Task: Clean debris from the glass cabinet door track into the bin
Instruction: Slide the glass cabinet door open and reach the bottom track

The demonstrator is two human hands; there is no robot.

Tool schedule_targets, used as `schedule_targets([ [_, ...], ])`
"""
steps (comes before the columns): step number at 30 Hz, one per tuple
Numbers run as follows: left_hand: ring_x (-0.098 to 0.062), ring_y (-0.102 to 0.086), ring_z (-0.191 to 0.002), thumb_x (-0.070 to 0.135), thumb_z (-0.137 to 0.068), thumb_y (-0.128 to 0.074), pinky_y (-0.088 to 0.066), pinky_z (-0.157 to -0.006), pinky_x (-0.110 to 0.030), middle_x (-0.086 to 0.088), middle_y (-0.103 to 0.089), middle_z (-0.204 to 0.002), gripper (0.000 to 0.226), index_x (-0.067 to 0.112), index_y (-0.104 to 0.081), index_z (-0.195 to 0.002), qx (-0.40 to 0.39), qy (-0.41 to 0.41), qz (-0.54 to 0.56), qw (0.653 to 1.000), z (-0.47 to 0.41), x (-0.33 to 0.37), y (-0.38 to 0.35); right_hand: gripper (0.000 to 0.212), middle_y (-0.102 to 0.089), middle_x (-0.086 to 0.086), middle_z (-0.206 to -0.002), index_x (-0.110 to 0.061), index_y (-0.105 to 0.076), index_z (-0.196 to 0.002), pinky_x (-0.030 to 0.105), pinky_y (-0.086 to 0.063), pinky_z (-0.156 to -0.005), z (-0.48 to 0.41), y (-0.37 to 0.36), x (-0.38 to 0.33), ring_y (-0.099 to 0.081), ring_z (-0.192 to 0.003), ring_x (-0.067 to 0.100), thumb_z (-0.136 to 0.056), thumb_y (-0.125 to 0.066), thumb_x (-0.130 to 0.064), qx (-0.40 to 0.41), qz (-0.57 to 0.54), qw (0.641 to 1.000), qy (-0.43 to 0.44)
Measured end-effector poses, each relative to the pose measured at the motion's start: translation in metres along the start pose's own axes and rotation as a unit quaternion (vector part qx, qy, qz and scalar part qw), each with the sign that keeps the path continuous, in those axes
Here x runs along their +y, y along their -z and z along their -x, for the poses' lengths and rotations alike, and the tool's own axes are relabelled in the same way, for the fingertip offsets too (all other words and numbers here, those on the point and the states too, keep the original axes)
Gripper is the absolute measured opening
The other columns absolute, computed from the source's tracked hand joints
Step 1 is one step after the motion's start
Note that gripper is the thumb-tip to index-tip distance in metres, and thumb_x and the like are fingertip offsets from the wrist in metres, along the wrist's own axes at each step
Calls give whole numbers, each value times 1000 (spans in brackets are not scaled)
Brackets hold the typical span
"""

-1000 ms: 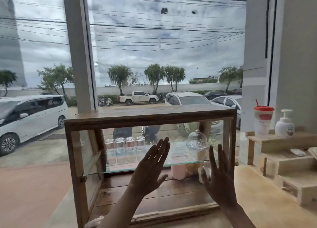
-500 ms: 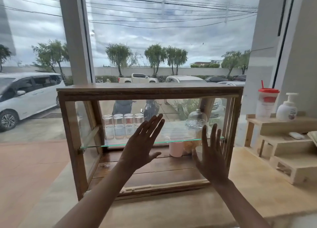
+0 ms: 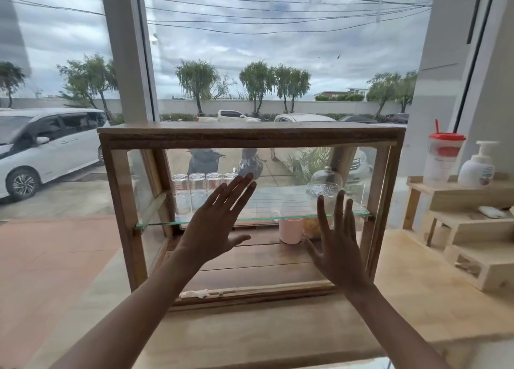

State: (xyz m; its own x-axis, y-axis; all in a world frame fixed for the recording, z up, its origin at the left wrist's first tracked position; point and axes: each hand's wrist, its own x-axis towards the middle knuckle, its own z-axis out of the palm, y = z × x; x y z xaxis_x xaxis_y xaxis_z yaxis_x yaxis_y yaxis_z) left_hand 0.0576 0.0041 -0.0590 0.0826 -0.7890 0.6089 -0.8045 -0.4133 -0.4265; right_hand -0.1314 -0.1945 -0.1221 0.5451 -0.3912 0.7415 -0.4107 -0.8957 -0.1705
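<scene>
A wooden cabinet (image 3: 250, 135) with glass sides stands on the counter before a big window. My left hand (image 3: 215, 224) is flat, fingers spread, against the glass door at the cabinet's middle. My right hand (image 3: 338, 246) presses flat on the glass near the right post. Neither hand holds anything. The door track (image 3: 278, 289) runs along the cabinet's bottom front edge. A white crumpled bit of debris (image 3: 194, 294) lies in the track at its left end. No bin is in view.
Inside the cabinet, a glass shelf (image 3: 161, 223) carries several upturned glasses (image 3: 196, 190) and a glass dome (image 3: 325, 181); a pink cup (image 3: 290, 229) stands below. At the right, wooden steps (image 3: 472, 229) hold a red-lidded tumbler (image 3: 445, 154) and a pump bottle (image 3: 477, 168).
The view has pulled back and dropped, so the cabinet's bottom track and more counter show. Both hands stay flat on the glass, and seem to have shifted slightly to the right.
</scene>
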Motion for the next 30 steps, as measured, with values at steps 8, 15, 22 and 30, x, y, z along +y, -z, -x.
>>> schedule_targets([
  [8,-23,5,-153,71,-83,-51,-17,-123,-44,-9,6,-166,108,12,3,-156,-10,0,-21,1000,10,-13,3,102,20,19,-162,-19,-1,-157,61,-24,-118,0,-7,-10,16,-149,44,-85,-70,-42,-1,-17,1000,17],
  [15,-23,3,-153,70,-81,-56,-18,-123,-44,-8,3,-166,109,14,0,-156,-10,9,-3,1000,18,-22,4,98,16,22,-163,-15,-6,-157,63,-30,-114,1,-10,-21,16,-148,45,-87,-69,-41,4,-26,999,26],
  [22,-23,1,-153,70,-80,-58,-17,-123,-44,-7,2,-166,110,14,-2,-156,-11,19,-9,1000,24,-29,7,97,16,22,-163,-16,-6,-157,55,-28,-114,2,-13,-32,14,-149,45,-88,-69,-39,11,-31,999,32],
  [30,-23,2,-153,70,-80,-57,-18,-123,-45,-7,4,-166,110,15,1,-156,-16,20,-20,999,30,-36,8,97,16,23,-162,-15,-6,-157,60,-23,-117,2,-15,-40,16,-148,46,-88,-69,-39,6,-29,999,33],
])
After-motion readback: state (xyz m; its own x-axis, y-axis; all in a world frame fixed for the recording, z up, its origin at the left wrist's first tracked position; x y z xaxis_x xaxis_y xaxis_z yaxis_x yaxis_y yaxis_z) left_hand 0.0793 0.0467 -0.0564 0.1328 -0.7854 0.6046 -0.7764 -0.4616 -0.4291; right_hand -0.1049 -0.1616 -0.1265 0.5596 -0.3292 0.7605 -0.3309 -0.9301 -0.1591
